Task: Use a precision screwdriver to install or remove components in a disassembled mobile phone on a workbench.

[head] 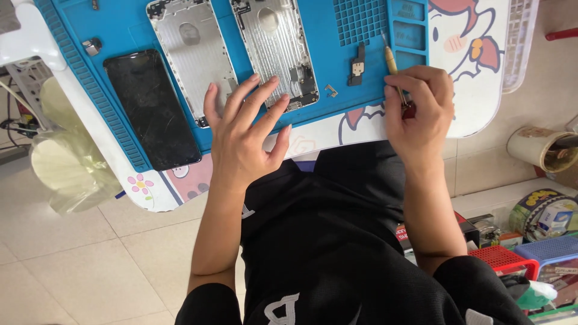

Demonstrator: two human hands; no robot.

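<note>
1. At the far left of the blue repair mat (120,24) a black phone screen (152,108) lies flat, its long axis running away from the person and leaning slightly; no hand touches it
2. Just beside it to the right lies a bare silver phone housing (194,57), parallel to the screen, its near end close to the left hand's thumb
3. The left hand (244,135) lies palm down with its fingers (265,96) spread apart, holding nothing; the fingertips rest on the near end of a second silver housing (277,51), which stretches away from them along the same tilted axis
4. Between the hands, on the mat, sit a tiny loose metal part (331,91) and a small dark component (358,65), both apart from either hand and somewhat nearer the right one
5. The right hand (421,111) has its fingers closed around a thin screwdriver (391,63); the shaft points away from the person over the mat's right edge, while the reddish butt end shows under the palm
6. The mat rests on a white bench (475,102) printed with a cartoon figure
</note>
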